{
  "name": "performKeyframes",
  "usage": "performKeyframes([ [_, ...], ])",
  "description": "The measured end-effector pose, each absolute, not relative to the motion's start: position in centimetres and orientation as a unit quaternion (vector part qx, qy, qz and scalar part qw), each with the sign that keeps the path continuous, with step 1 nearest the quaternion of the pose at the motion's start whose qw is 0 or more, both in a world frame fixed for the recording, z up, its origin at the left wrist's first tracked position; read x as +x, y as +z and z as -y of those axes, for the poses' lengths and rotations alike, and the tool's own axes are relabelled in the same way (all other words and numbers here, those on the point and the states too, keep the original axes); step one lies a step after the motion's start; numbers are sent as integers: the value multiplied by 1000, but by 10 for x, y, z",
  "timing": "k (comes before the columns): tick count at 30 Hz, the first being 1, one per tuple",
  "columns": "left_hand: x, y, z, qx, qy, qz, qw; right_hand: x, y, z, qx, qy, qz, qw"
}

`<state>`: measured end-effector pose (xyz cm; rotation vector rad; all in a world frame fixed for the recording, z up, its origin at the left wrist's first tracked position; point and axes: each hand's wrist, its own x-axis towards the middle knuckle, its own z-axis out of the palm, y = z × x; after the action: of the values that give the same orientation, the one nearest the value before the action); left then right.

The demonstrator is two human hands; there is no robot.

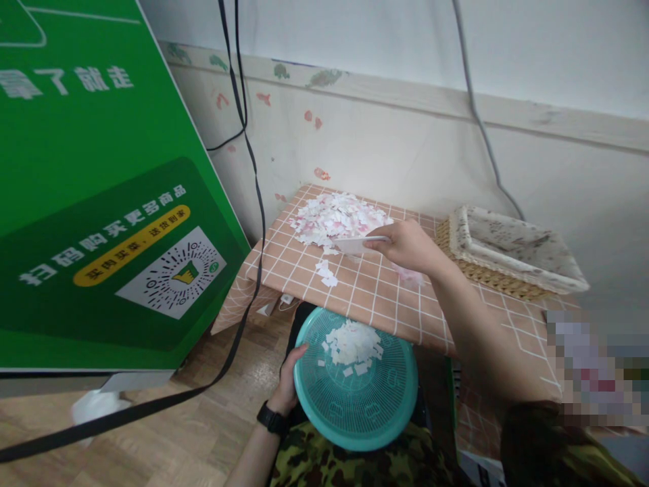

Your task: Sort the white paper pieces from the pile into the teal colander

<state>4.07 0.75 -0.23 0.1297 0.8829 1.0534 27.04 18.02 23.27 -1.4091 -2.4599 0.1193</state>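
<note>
Scraps (337, 218) lie on the counter (375, 294) and in the basin (355, 419). The right hand (408, 245) pinches a card (351, 244) between its fingers; the left hand (289, 379) grips the basin's rim, most fingers hidden. Tilting it or sweeping too hard could spill scraps.

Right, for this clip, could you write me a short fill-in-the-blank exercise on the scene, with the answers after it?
1. The left hand grips the ____ of the colander.
2. The right hand holds a flat ____ tool.
3. A dark watch is worn on the ____ wrist.
4. On the checked cloth, the wicker basket stands to the ____ of the heap of paper scraps.

Missing words: rim; white; left; right.
</note>
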Motion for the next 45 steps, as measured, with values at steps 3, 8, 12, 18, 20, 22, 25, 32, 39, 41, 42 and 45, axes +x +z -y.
performKeyframes([
  [3, 40, -3, -7, 57, 478, -410, 774, 276, 231, -174, -488, 50, 857, 158],
  [8, 39, -6, -7, 55, 475, -421, 771, 285, 233, -170, -493, 47, 850, 179],
  [12, 39, -5, -7, 50, 469, -423, 773, 290, 230, -167, -493, 64, 847, 187],
  [18, 40, 1, -7, 53, 471, -421, 774, 286, 211, -129, -549, 35, 799, 244],
  [20, 41, 2, -8, 47, 483, -423, 765, 273, 196, -109, -549, 26, 787, 279],
  [22, 42, 3, -9, 45, 490, -424, 760, 256, 177, -92, -514, 45, 807, 287],
  [25, 42, 3, -8, 48, 487, -428, 760, 234, 149, -78, -488, 41, 826, 278],
  [32, 41, 3, -8, 43, 488, -424, 762, 242, 132, -87, -585, -41, 748, 310],
  [39, 40, 3, -9, 44, 488, -425, 761, 281, 150, -93, -710, -28, 595, 377],
  [41, 39, 3, -9, 48, 494, -425, 757, 280, 153, -93, -695, 19, 592, 407],
  [42, 39, 3, -9, 51, 495, -427, 755, 277, 154, -93, -680, 46, 604, 413],
  [45, 38, 3, -9, 55, 498, -429, 752, 263, 155, -94, -638, 91, 648, 406],
])
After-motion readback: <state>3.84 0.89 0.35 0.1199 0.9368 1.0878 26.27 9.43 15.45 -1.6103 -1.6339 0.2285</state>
